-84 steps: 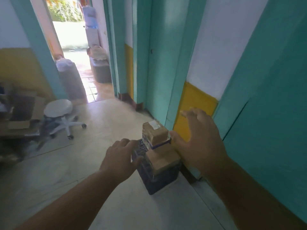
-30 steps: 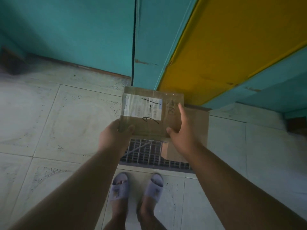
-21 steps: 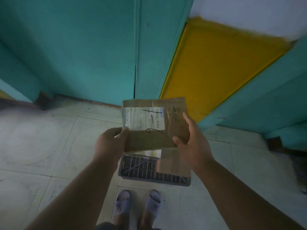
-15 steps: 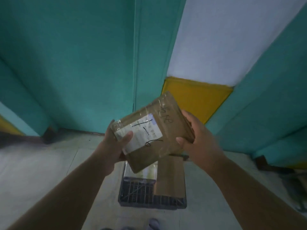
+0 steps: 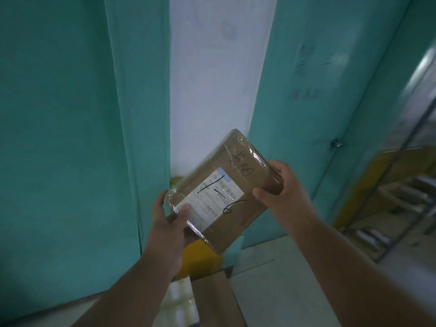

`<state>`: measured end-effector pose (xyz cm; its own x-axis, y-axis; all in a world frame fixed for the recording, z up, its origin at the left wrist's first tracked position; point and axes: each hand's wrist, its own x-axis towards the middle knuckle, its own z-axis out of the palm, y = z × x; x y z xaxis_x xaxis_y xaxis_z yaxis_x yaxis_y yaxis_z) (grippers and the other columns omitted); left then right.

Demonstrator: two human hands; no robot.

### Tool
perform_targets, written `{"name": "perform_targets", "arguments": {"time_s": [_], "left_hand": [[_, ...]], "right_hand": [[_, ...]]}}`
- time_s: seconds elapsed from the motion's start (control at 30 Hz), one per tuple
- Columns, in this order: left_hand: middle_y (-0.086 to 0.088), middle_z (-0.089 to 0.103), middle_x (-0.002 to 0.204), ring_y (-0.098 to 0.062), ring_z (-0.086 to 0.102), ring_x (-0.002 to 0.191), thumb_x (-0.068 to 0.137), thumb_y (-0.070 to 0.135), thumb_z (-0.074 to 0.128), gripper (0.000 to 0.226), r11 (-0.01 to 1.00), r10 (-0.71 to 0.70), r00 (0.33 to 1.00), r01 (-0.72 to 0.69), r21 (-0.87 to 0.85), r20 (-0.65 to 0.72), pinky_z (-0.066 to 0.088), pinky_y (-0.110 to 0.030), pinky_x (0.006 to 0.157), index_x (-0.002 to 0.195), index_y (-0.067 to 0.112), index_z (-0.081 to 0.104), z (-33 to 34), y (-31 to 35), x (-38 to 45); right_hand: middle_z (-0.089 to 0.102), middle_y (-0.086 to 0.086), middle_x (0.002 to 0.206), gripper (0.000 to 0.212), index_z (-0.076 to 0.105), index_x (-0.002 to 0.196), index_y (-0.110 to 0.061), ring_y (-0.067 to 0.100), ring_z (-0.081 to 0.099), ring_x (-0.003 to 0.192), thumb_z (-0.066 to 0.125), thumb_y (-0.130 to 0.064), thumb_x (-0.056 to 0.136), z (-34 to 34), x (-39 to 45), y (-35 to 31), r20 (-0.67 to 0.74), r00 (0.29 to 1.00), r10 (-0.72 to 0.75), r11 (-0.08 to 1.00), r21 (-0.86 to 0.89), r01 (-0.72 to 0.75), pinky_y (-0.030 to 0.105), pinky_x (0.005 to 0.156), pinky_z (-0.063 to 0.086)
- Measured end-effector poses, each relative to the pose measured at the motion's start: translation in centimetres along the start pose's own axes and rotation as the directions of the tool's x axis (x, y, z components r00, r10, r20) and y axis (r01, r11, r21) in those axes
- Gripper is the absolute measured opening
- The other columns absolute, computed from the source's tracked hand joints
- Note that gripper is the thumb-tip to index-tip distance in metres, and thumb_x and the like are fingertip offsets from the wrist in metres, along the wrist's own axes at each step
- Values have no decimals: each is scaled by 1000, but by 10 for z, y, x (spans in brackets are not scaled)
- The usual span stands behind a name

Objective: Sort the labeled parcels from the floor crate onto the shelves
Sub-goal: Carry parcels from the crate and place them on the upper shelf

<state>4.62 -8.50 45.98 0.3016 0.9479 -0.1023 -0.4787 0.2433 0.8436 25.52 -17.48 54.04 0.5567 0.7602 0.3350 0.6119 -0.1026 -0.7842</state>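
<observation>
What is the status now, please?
Left hand and right hand grip taped parcel, marked "1-6". Shelves at right. Path unobstructed.

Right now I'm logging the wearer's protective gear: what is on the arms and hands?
Nothing that shows. The left hand and right hand are bare, without gloves, rings or a watch, and both forearms are uncovered to the frame's edge, no sleeves visible.

Parcel (image 5: 226, 192), brown, taped: white label (image 5: 212, 197) with fine print too blurred to read; handwritten black marker "1 – 6" across label and cardboard; further scrawl near upper corner, illegible.
</observation>
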Motion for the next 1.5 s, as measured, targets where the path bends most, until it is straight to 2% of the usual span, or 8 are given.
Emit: {"name": "perform_targets", "arguments": {"time_s": [0.13, 0.47, 0.7, 0.83, 0.93, 1.1, 1.3, 1.5], "left_hand": [[-13, 72, 109, -34, 73, 92, 97, 9, 58, 47, 1000, 24, 993, -25, 12, 119, 60, -49, 69, 134, 35, 46, 54, -17, -14], [-10, 66, 114, -25, 73, 89, 77, 9, 80, 50, 944, -92, 933, -29, 328, 347, 61, -47, 80, 117, 14, 50, 239, -114, -20], [-12, 75, 104, -28, 74, 92, 76, 12, 76, 43, 954, -225, 840, 86, 288, 494, 60, -42, 77, 116, 12, 62, 392, -220, -74], [-10, 76, 100, -26, 75, 87, 87, 1, 68, 29, 946, -280, 828, 153, 286, 486, 60, -35, 65, 113, 13, 63, 457, -266, -80], [-3, 76, 102, -20, 75, 88, 88, 10, 71, 29, 919, -259, 818, 45, 392, 513, 61, -41, 74, 111, 24, 60, 504, -298, -60], [13, 73, 102, -3, 69, 90, 85, 33, 76, 26, 799, -149, 741, -300, 521, 655, 55, -28, 77, 106, 33, 60, 608, -347, -15], [21, 63, 107, -5, 60, 99, 89, 33, 71, 39, 809, -204, 594, -346, 476, 778, 49, -23, 81, 122, 36, 50, 760, -408, -24], [22, 61, 100, -9, 61, 96, 90, 26, 70, 34, 830, -244, 492, -340, 443, 835, 52, -32, 82, 116, 35, 50, 900, -500, -44]], "right_hand": [[63, -7, 116, 57, 53, 127, -36, 3, 63, 97, 80, -21, 78, -55, -8, 13, -167, 985, 30, 999, 27, -26, 12, 75, 46], [62, -21, 91, 36, 56, 110, -37, -11, 59, 70, 78, -25, 84, -261, -12, 89, -307, 948, 86, 989, -92, -119, 4, 49, 40], [71, -12, 103, 53, 57, 126, -30, 2, 72, 85, 82, -22, 80, -388, 0, 175, -402, 908, 120, 992, 22, -122, 25, 70, 60], [66, -19, 113, 100, 19, 150, -48, 6, 70, 100, 80, -11, 80, -435, 17, 238, -297, 946, 129, 990, 94, -105, 42, 84, 60], [65, -13, 125, 118, -5, 147, -61, 13, 66, 113, 79, -10, 81, -465, 40, 285, -283, 945, 165, 983, 122, -135, 54, 95, 54], [63, -11, 129, 100, 15, 153, -48, 7, 67, 109, 80, -19, 82, -539, 89, 345, -456, 879, 138, 990, 58, -125, 41, 93, 58], [56, -6, 143, 94, 12, 155, -46, 22, 55, 131, 75, -24, 88, -663, 108, 413, -539, 836, 104, 987, -45, -152, 55, 98, 53], [49, -33, 123, 108, 6, 127, -83, 21, 46, 137, 80, -20, 82, -787, 94, 489, -557, 812, 175, 958, -94, -271, 55, 96, 54]]}}
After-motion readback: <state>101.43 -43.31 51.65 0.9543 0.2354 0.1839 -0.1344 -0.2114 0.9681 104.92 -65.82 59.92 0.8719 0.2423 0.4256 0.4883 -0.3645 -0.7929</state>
